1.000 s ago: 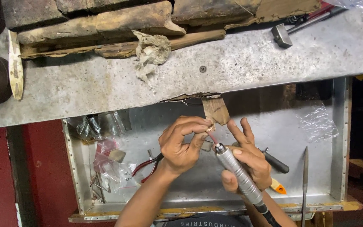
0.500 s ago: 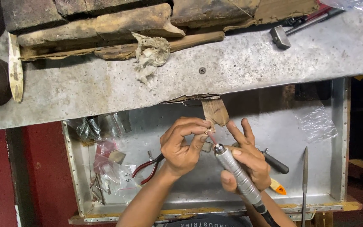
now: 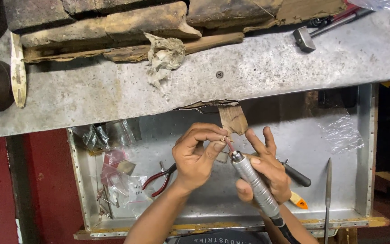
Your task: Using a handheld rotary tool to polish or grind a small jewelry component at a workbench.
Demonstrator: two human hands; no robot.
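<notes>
My left hand (image 3: 198, 153) pinches a very small workpiece (image 3: 224, 137) between thumb and fingertips, just under a wooden peg (image 3: 233, 118) that sticks out from the bench edge. My right hand (image 3: 267, 167) grips a silver rotary handpiece (image 3: 254, 185), fingers spread, and the handpiece's thin tip meets the small workpiece. The piece itself is mostly hidden by my fingers. Both hands hover over an open metal drawer (image 3: 362, 180).
In the drawer lie red-handled pliers (image 3: 159, 180), small plastic bags (image 3: 113, 171), a black-handled tool (image 3: 296, 175), an orange-tipped tool (image 3: 299, 201) and a slim file (image 3: 327, 190). On the grey benchtop (image 3: 271, 63) sit a crumpled rag (image 3: 164, 54), a hammer (image 3: 304, 38), wooden blocks (image 3: 113, 22) and a flat blade (image 3: 18, 68).
</notes>
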